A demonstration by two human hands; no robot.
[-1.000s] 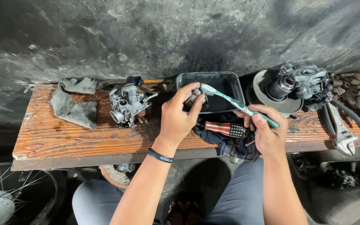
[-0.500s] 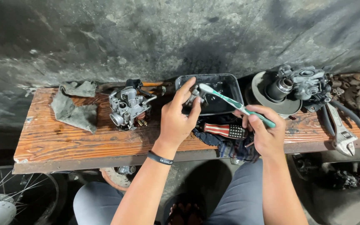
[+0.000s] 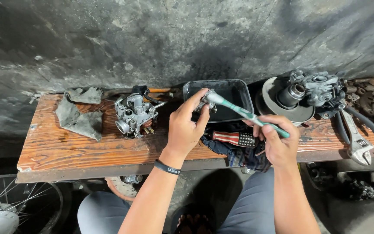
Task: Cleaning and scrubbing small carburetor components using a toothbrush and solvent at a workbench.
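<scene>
My left hand (image 3: 186, 125) is raised over the wooden bench (image 3: 66, 147) and grips a small grey metal part (image 3: 205, 104) between thumb and fingers. My right hand (image 3: 278, 141) holds a green toothbrush (image 3: 243, 113) by its handle, and the brush head touches the small part. Both sit just in front of a dark rectangular tray (image 3: 234, 93). A silver carburetor (image 3: 134, 113) stands on the bench to the left of my left hand.
Grey rags (image 3: 78, 115) lie at the bench's left. A striped-handle tool (image 3: 232, 138) rests on dark cloth below my hands. A round clutch pulley (image 3: 288, 102), an engine part (image 3: 321, 89) and an adjustable wrench (image 3: 358, 143) lie right. A spoked wheel (image 3: 9, 208) stands lower left.
The toothbrush head has shifted slightly against the small part; both hands stay in nearly the same place.
</scene>
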